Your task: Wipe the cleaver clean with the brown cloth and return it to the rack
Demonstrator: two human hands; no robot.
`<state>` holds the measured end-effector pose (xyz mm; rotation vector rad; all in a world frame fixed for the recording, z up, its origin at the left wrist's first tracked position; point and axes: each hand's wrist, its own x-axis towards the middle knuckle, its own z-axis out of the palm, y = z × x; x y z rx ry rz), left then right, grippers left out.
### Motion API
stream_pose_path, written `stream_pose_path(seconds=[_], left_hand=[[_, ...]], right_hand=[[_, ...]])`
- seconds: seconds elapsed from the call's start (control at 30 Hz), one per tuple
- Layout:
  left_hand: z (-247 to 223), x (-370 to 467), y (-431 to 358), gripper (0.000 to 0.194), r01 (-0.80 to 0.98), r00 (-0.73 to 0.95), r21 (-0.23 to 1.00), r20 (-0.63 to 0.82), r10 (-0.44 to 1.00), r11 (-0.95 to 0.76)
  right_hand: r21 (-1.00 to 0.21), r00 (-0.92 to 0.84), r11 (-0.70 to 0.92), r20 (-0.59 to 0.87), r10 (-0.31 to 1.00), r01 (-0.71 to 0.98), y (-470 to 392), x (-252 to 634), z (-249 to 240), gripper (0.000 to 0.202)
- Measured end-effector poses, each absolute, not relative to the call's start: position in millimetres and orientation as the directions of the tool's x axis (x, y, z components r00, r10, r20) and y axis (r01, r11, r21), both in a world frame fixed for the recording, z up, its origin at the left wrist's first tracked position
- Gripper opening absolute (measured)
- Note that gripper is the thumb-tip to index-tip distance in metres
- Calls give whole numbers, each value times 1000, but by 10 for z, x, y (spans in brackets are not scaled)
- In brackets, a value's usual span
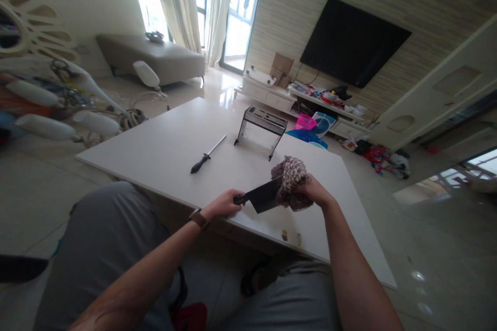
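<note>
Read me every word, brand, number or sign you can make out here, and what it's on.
No text is readable in this view.
Knife: perhaps a faint mark on the blade, too small to read.
Small coloured patch on the table: too blurred to tell any print.
Television: nothing legible.

Black television (353, 44), pale curtains (176, 2), pink basket (305, 122)

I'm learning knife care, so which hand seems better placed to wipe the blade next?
Probably the right hand: it holds the cloth against the blade, while the left hand grips the handle.
</note>
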<state>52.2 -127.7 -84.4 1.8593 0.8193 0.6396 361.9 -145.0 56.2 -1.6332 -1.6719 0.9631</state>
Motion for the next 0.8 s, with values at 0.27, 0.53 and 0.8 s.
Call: stream_pose_path(seconds=[0.27,0.53,0.8], left_hand=[[-785,519,-1302,22,250,599,930,69,798,-268],[-777,512,-1306,21,230,577,955,21,817,-187],[-823,527,-1264,18,125,567,992,-78,820,7]], right_hand=[[-887,58,-89,-70,996,453,-1384,3573,474,34],[-942,122,-78,-40,992,328,-1316,3450,462,32],[-964,267,-12,62,962,264,-1069,3274,431,33]])
